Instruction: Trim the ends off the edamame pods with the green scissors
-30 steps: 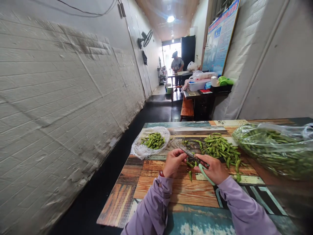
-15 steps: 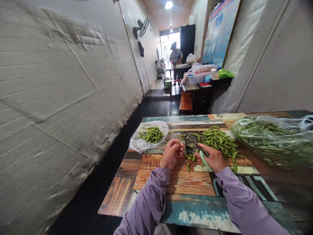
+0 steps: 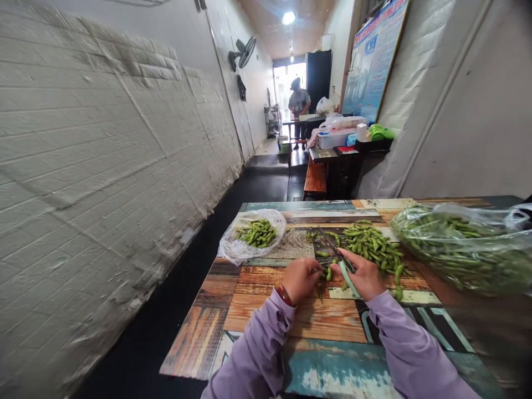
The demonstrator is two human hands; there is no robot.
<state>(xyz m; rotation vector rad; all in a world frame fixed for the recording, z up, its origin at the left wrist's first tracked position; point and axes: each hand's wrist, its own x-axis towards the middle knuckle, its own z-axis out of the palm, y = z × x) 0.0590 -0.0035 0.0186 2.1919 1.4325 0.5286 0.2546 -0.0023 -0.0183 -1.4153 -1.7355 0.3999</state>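
My right hand (image 3: 364,275) is closed on scissors (image 3: 348,271) with pale green handles. Their dark blades point away from me, up and to the left. On the table, my left hand (image 3: 302,281) is bent down with its fingers drawn together at a few loose edamame pods (image 3: 329,274). Its fingertips are partly hidden, so I cannot tell whether a pod is between them. Just beyond my right hand lies a heap of green edamame pods (image 3: 369,244). To the left, more pods (image 3: 258,233) rest in an opened clear plastic bag (image 3: 233,246).
A large clear bag of pods (image 3: 453,255) stands at the table's right side. Small green trimmings (image 3: 311,236) lie near the scissor tips. Beyond are an orange bench (image 3: 316,176), another table with bags and a plastic box (image 3: 334,138), and a person (image 3: 299,102) standing far back.
My left hand has come down from above the table and moved right, onto the loose pods. My right hand keeps the scissors in nearly the same place. The view has tilted slightly.
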